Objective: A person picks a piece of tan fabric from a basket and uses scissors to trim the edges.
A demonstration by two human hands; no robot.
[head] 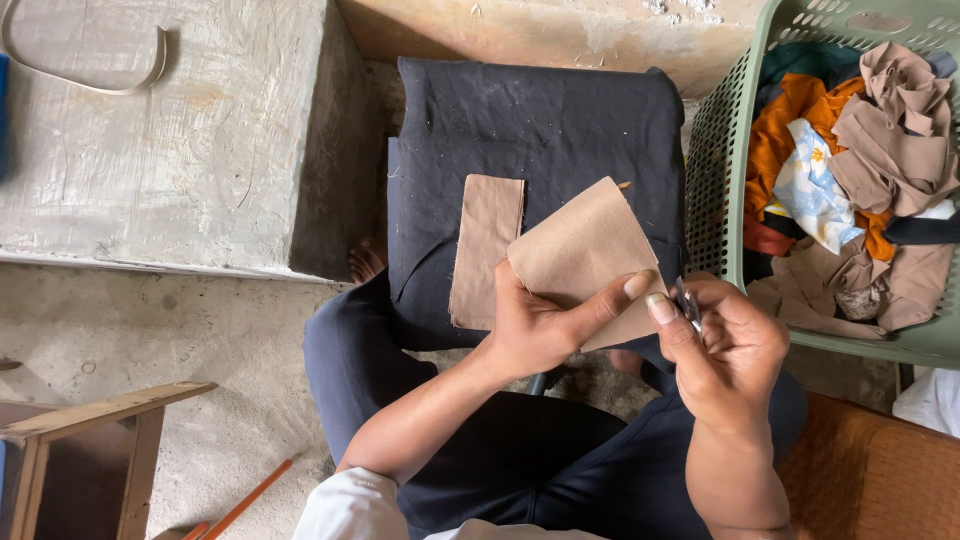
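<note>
Tan cloth piece (580,250) sits pinched in your left hand (535,325), thumb pressed over its lower edge, above the dark cloth (560,120) draped before you. Your right hand (725,350) curls tightly around small snips (686,302) just beside that edge. Another tan strip (485,250) lies flat on the dark cloth; a green basket (725,150) of scraps stands to your right.

A small, informal tailoring workplace is shown, set up at floor level rather than in a fitted shop. This is indicated by the bare concrete floor (120,330) and raw concrete block (160,130) at ten o'clock, the stool covered in black cloth (560,120) at twelve o'clock with a cut tan fabric strip (485,250) laid on it, and the green plastic basket (722,150) heaped with fabric offcuts (880,150) at two o'clock. A rough wooden frame (100,415) is seen at eight o'clock.
</note>
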